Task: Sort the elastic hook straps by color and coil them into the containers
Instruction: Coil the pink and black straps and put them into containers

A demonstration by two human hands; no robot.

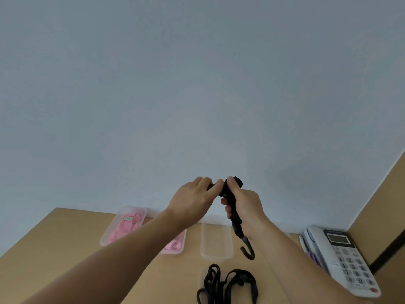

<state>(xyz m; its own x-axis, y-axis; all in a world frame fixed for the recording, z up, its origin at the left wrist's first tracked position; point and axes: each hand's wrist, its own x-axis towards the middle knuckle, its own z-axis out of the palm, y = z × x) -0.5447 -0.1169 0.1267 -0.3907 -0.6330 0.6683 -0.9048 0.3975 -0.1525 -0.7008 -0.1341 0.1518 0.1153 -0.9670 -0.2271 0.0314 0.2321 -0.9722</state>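
Both hands are raised in front of the wall, holding one black elastic hook strap [232, 196]. My right hand [243, 210] grips its bunched coils, and a black hook [248, 252] dangles below that hand. My left hand [194, 197] pinches the strap's top end. More black straps [228, 286] lie in a loose heap on the wooden table [65, 242], partly over a clear container. An empty clear container [215, 242] stands behind the heap. Two clear containers hold pink straps, one at the left [122, 226] and one [173, 245] partly hidden by my left forearm.
A white desk telephone [344, 257] sits at the right side of the table, next to a brown side panel [379, 216]. A plain grey-blue wall rises right behind the table's far edge.
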